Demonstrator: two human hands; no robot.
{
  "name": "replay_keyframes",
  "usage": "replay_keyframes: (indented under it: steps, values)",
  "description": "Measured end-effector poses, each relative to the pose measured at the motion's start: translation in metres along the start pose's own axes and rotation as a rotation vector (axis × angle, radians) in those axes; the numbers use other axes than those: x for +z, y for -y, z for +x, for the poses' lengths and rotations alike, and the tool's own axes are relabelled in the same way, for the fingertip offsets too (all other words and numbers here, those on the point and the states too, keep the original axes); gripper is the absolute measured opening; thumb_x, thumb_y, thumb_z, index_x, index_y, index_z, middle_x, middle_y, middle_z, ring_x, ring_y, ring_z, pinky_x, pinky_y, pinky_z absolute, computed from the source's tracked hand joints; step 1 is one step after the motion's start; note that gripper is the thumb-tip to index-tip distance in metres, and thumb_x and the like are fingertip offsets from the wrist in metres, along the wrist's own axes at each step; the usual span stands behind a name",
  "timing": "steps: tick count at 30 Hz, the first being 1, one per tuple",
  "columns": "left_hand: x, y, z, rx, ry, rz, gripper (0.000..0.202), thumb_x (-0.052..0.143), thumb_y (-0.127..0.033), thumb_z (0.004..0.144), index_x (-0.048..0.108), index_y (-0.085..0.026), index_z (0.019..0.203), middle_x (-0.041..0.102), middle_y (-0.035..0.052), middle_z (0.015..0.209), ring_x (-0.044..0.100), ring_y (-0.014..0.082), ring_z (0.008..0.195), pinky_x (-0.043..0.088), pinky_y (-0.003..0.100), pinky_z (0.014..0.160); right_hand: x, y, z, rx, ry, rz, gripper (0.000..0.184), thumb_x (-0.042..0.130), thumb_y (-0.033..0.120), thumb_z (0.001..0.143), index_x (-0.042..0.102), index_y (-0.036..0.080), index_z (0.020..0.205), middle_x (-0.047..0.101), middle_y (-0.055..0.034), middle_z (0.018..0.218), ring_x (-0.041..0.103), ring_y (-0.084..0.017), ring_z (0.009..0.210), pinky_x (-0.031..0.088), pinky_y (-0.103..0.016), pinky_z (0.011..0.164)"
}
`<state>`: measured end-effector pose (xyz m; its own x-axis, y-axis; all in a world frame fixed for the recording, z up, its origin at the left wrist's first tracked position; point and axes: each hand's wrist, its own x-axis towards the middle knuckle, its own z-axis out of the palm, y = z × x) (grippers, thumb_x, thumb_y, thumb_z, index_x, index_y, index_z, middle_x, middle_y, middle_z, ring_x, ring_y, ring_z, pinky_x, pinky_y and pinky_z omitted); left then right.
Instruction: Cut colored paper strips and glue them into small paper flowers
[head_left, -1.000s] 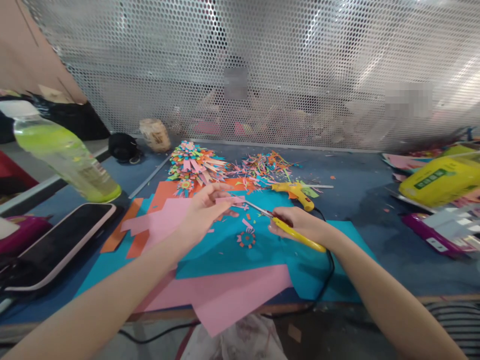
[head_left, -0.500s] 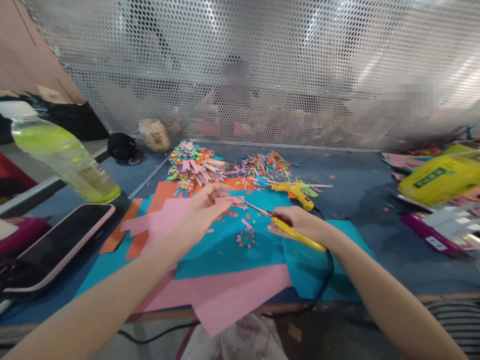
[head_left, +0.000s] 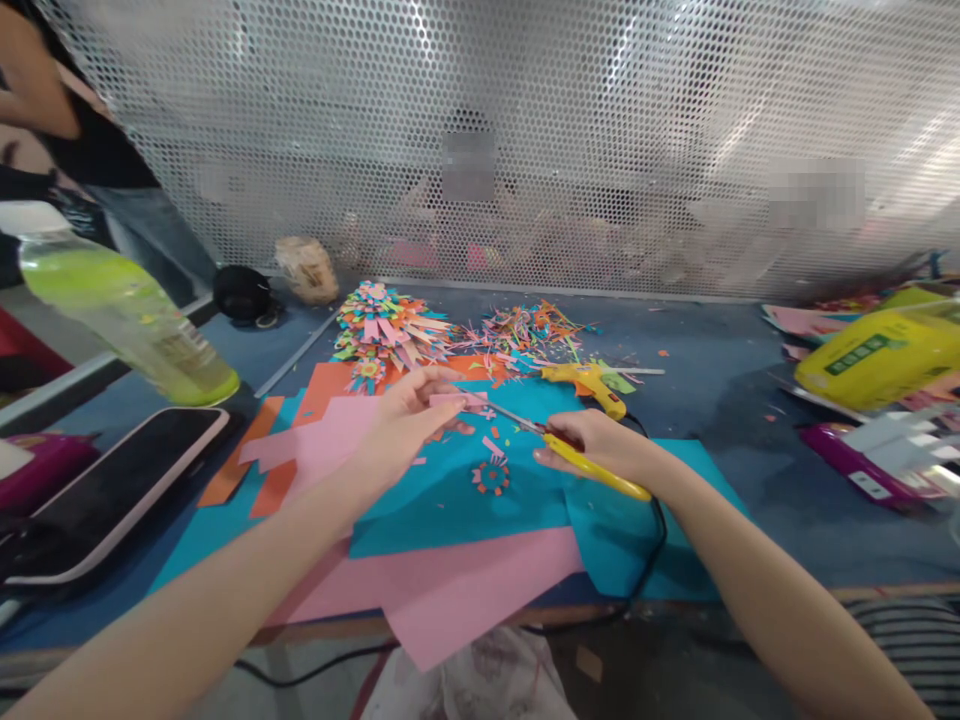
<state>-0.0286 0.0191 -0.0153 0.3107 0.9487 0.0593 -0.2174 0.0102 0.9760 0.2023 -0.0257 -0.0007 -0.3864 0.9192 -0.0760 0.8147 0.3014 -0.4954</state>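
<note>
My left hand (head_left: 420, 412) pinches a small strip of pink paper (head_left: 459, 399) above the blue sheets. Yellow-handled scissors (head_left: 592, 466) are gripped in my right hand (head_left: 589, 440), their blades pointing left to the pink strip at my left fingertips. Just below, on the blue paper (head_left: 450, 525), lies a small ring (head_left: 491, 477) of orange and pink paper bits around a blue middle. Tiny paper cuttings are scattered near it. Behind my hands stands a many-coloured cone of fringed paper (head_left: 390, 330). A yellow glue gun (head_left: 586, 384) rests beyond my right hand.
A heap of paper shreds (head_left: 536, 330) lies at the back against the perforated metal panel (head_left: 600, 130). Left are a bottle (head_left: 127, 310) and a phone (head_left: 127, 490); right, a yellow packet (head_left: 885, 350) and a purple stapler-like object (head_left: 862, 470). A black cord (head_left: 660, 545) crosses the front edge.
A person in a black top and jeans has come into view at the far left. My hands, the scissors and the pink strip have hardly moved.
</note>
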Motion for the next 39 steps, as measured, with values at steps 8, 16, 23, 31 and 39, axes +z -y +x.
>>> replay_keyframes:
  steps: [8, 16, 23, 31, 39]
  values:
    - [-0.002, 0.003, 0.002, 0.005, -0.004, 0.007, 0.031, 0.069, -0.025, 0.064, 0.054, -0.019, 0.091, 0.066, 0.0018, 0.073, 0.065, 0.0145, 0.061, 0.051, 0.023, 0.054, 0.0, 0.001, 0.0, -0.003, -0.016, -0.021, 0.038, 0.047, 0.05, 0.077, 0.037, 0.018, 0.061, 0.03, 0.0046, 0.057, 0.029, -0.008, 0.052, 0.02, -0.023, 0.047]
    - [0.0, -0.002, 0.002, 0.101, -0.116, -0.026, 0.023, 0.069, -0.029, 0.063, 0.059, -0.016, 0.08, 0.064, 0.0018, 0.075, 0.063, 0.0153, 0.071, 0.051, 0.024, 0.058, -0.002, 0.002, 0.001, 0.0, -0.029, 0.02, 0.038, 0.049, 0.049, 0.076, 0.035, 0.018, 0.06, 0.028, 0.0051, 0.057, 0.028, -0.008, 0.052, 0.02, -0.022, 0.046]
    - [-0.01, -0.007, 0.009, 0.302, -0.18, 0.099, 0.014, 0.065, -0.028, 0.068, 0.064, -0.017, 0.077, 0.061, 0.0003, 0.067, 0.056, 0.0091, 0.057, 0.044, 0.02, 0.049, -0.006, 0.001, -0.001, 0.031, -0.008, 0.022, 0.035, 0.048, 0.051, 0.076, 0.042, 0.018, 0.067, 0.039, 0.0035, 0.062, 0.036, -0.01, 0.056, 0.025, -0.023, 0.05]
    - [-0.012, -0.007, 0.008, 0.313, -0.139, 0.206, 0.014, 0.063, -0.027, 0.07, 0.065, -0.017, 0.08, 0.058, -0.0009, 0.062, 0.048, 0.0066, 0.047, 0.039, 0.021, 0.046, -0.003, -0.003, 0.0, -0.028, 0.029, -0.025, 0.036, 0.046, 0.052, 0.077, 0.044, 0.017, 0.066, 0.037, 0.0039, 0.061, 0.033, -0.009, 0.055, 0.023, -0.023, 0.049]
    - [-0.01, -0.006, 0.007, 0.281, -0.173, 0.227, 0.013, 0.065, -0.027, 0.068, 0.067, -0.019, 0.078, 0.059, -0.0019, 0.06, 0.048, 0.006, 0.047, 0.038, 0.02, 0.046, 0.0, -0.003, 0.0, -0.033, 0.046, -0.057, 0.037, 0.045, 0.052, 0.078, 0.044, 0.017, 0.065, 0.036, 0.004, 0.06, 0.032, -0.008, 0.054, 0.022, -0.022, 0.048]
